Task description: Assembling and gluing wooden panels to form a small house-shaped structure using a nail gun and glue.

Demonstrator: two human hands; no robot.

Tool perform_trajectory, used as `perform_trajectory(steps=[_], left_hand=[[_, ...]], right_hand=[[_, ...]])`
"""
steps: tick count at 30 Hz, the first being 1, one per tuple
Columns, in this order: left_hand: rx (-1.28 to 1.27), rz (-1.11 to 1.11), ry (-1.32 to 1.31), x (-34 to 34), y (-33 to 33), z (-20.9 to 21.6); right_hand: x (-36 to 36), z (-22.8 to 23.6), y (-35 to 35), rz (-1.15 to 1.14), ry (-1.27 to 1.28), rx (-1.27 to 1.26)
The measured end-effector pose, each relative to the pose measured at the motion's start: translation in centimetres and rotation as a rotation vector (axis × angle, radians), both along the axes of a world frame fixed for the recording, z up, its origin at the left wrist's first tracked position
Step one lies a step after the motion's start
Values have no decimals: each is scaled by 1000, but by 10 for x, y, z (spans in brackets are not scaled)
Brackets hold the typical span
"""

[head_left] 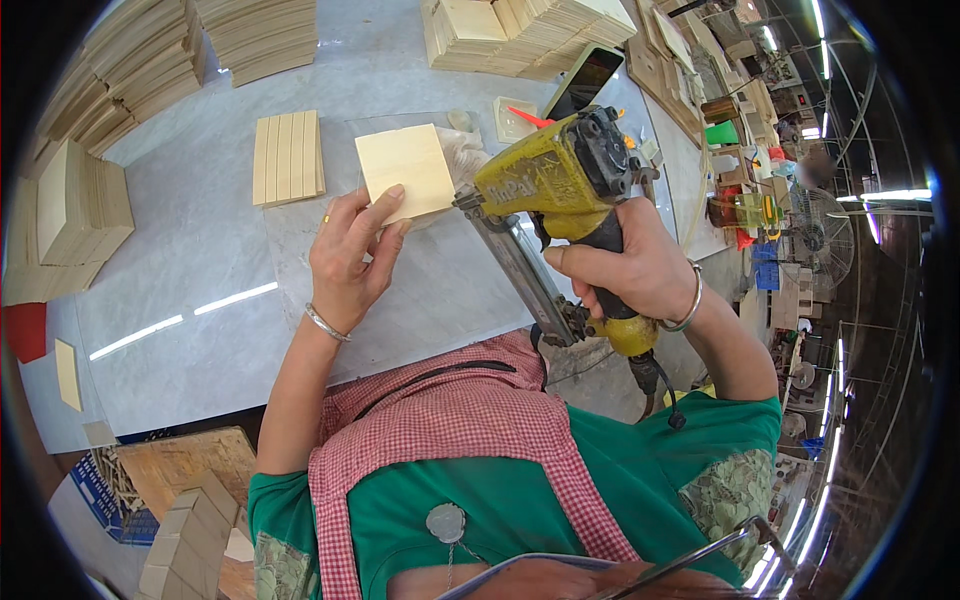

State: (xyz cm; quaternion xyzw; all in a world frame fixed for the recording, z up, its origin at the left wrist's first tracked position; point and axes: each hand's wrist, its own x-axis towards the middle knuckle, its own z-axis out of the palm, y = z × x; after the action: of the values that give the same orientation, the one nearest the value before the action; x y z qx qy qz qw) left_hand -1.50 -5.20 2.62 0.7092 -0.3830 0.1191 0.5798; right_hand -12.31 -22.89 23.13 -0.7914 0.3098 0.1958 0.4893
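In my right hand [640, 262] is a yellow and black pneumatic nail gun [545, 190], gripped round its black handle. Its nose points left and meets the right edge of a pale square wooden piece [405, 165], or stops just short of it; I cannot tell which. My left hand [352, 245] pinches the lower edge of that piece between thumb and fingers, holding it tilted above the grey tabletop [215, 340]. An air hose fitting hangs below the gun's handle. To the left of the piece lies a small pile of grooved wooden panels [288, 157].
Tall stacks of thin wooden panels [135, 75] line the far left, with more stacks [520, 35] at the back. A phone [585, 82] leans beside a small tray [513, 120] behind the gun. Wooden blocks [190, 540] stand low at the left. A fan [822, 240] is at the right.
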Motion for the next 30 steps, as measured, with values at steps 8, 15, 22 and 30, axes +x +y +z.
perform_trajectory(steps=[8, 15, 22, 30], left_hand=[[2, -2, -39, 2, 0, -1], [-7, -2, -10, 1, 0, -2], [-16, -13, -26, 1, 0, -2], [-29, -18, -18, 3, 0, -1]], right_hand=[[2, 0, 0, 16, 17, -17], [3, 1, -1, 87, -10, -56], [4, 3, 7, 138, -58, -120], [16, 0, 19, 217, -30, -133]])
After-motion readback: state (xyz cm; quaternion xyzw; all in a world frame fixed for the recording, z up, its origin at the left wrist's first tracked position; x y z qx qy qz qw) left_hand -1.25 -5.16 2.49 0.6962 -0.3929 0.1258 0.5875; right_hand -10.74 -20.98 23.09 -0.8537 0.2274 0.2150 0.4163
